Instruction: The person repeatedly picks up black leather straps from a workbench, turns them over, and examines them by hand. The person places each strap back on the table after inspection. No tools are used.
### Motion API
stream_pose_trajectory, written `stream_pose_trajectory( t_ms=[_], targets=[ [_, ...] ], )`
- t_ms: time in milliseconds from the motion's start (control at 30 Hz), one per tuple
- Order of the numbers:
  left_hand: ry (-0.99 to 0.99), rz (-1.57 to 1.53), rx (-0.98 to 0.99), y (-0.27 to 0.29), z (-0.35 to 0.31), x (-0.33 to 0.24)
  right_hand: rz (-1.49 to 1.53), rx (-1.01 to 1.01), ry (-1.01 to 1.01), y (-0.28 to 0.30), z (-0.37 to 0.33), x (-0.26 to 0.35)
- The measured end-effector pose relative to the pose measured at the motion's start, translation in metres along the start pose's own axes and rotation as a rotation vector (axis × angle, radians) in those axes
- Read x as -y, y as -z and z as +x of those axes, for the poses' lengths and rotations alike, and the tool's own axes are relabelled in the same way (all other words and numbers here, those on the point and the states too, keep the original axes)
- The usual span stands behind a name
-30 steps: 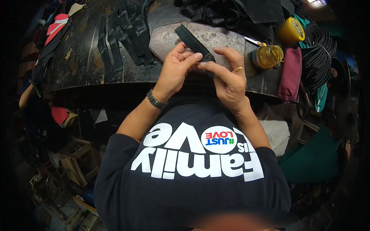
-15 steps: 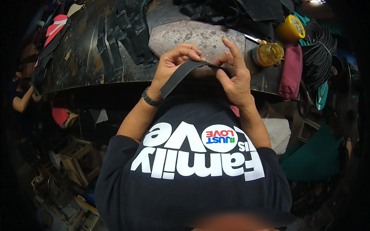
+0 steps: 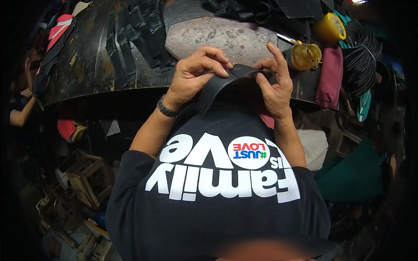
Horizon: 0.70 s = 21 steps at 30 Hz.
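Note:
A curved black strap [image 3: 214,89], flat and wide, is held between my two hands above the near edge of the table. My left hand [image 3: 197,75], with a dark watch on its wrist, pinches the strap near its middle, thumb and fingers together. The far end of the strap sits between the thumb and fingers of my right hand [image 3: 276,82], whose index finger points up and has a yellowish tip. Small slits show in the strap between the hands. Its other end hangs down toward my shirt. Behind the hands lies a grey stone slab [image 3: 213,37].
Several black straps [image 3: 135,39] lie on the dark table [image 3: 87,78] at left. To the right stand a jar of amber stuff [image 3: 305,57], a yellow container [image 3: 329,28], scissors [image 3: 289,39], a maroon pouch [image 3: 329,78] and coiled black cord [image 3: 363,61]. Another person's arm [image 3: 24,111] shows far left.
Both hands have shifted slightly to the right with the strap. The strap has turned, so more of its broad face and slits show and its loose end hangs lower.

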<state>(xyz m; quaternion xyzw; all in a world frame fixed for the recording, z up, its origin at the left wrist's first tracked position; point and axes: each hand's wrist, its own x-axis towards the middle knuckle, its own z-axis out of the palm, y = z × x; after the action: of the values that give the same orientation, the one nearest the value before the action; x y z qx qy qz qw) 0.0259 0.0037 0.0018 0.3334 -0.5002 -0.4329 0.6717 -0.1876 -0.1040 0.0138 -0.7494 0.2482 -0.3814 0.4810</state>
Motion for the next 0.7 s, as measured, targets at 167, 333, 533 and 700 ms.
stream_pose_trajectory(
  t_ms=[167, 333, 533, 700],
  targets=[
    [0.253, -0.452, -0.254, 0.005, 0.004, 0.000, 0.271, 0.016, -0.181, 0.001, 0.001, 0.010],
    [0.532, -0.710, -0.344, -0.012, 0.011, -0.003, 0.540, 0.022, -0.329, 0.000, 0.005, 0.021],
    [0.685, -0.429, -0.304, -0.040, 0.008, -0.009, 0.505, 0.043, -0.322, -0.002, 0.006, 0.027],
    [0.622, -0.391, -0.256, -0.041, 0.013, -0.004, 0.491, 0.030, -0.303, -0.004, 0.005, 0.029]
  ],
)
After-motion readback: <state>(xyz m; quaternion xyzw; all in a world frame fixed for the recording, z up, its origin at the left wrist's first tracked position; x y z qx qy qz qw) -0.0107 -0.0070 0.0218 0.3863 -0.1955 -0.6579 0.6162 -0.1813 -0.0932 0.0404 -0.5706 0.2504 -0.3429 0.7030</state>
